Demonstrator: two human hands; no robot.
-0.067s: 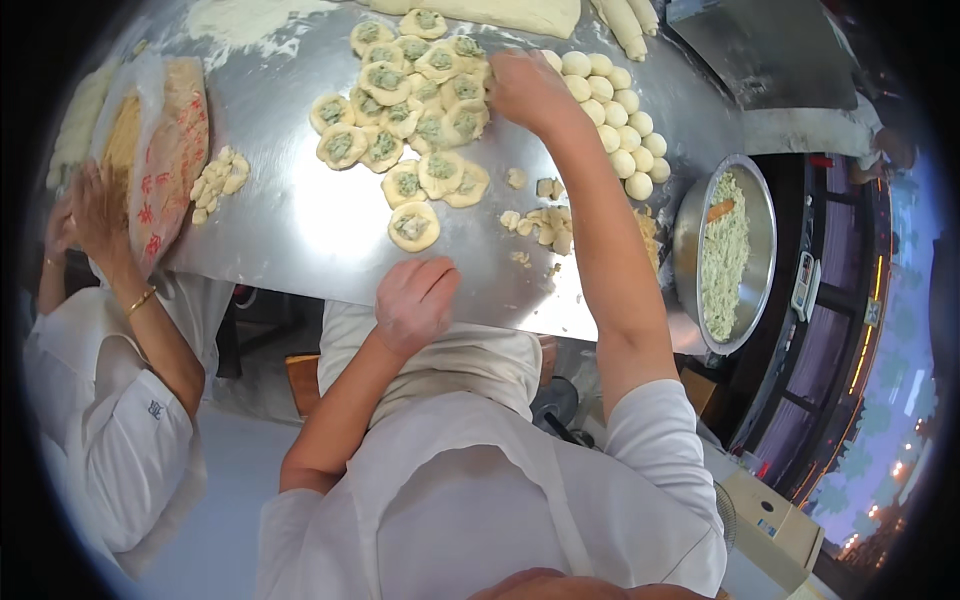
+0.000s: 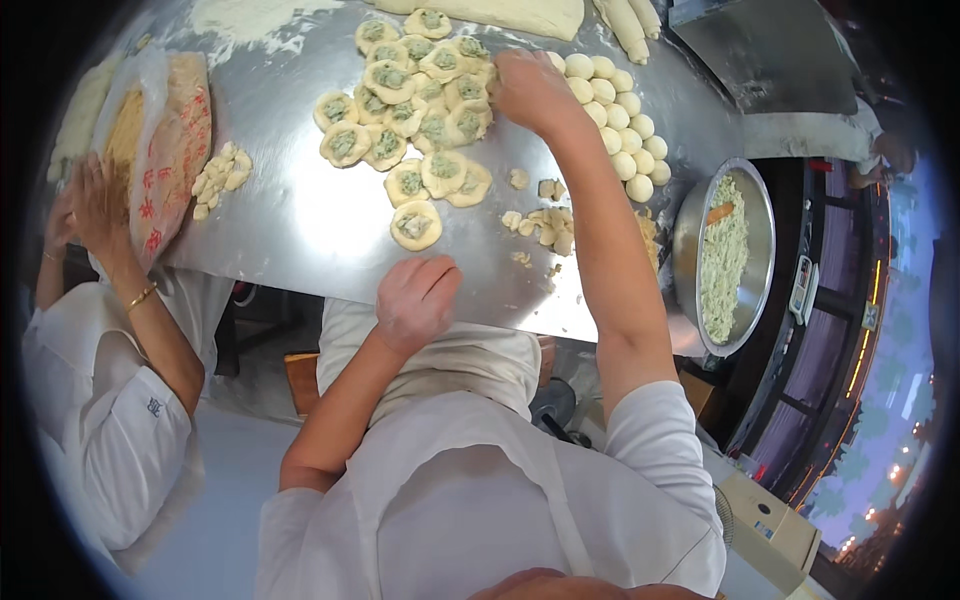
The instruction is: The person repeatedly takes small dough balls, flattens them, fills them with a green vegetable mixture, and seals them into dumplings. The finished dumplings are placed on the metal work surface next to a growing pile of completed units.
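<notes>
Loosely fisted at the table's near edge, my left hand (image 2: 417,305) shows nothing held in its fingers. The nearest piece is a flattened dough round (image 2: 415,226) with pale green filling on it. My right hand (image 2: 532,88) reaches far across the table, its fingers curled down beside a cluster of filled dough rounds (image 2: 390,82). Those fingertips are partly hidden, and I cannot make out what is in them. Right of that hand lie rows of smooth white dough balls (image 2: 628,141). Small dough scraps (image 2: 548,226) lie left of my right forearm.
A metal bowl (image 2: 765,240) of green filling, a wooden handle in it, stands at the right edge. A dough sheet (image 2: 500,12) lies at the back. Left, a co-worker's hands (image 2: 98,205) touch a plastic bag (image 2: 178,150) beside dough bits (image 2: 221,178). Another person (image 2: 880,150) is far right.
The table and what lies on it sit very slightly further right and lower in the picture. Both my hands keep almost the same pose and place.
</notes>
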